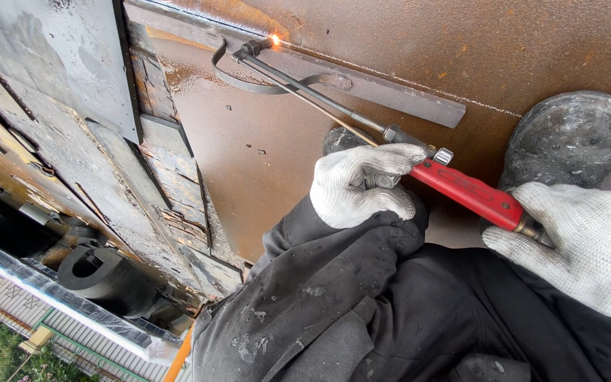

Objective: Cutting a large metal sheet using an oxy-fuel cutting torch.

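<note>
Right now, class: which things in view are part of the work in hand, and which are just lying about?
In use:
left hand and right hand, both gloved, gripping the red-handled cutting torch
flat steel bar beside the torch tip
rusty steel plate beneath

Lying about:
stacked steel plates
dark curved part

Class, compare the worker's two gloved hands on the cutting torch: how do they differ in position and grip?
The left hand grips the front of the red torch handle, near the metal tubes; the right hand holds its rear end. The left rests on the knee; the right sits lower right. Both wear white knit gloves.
</note>
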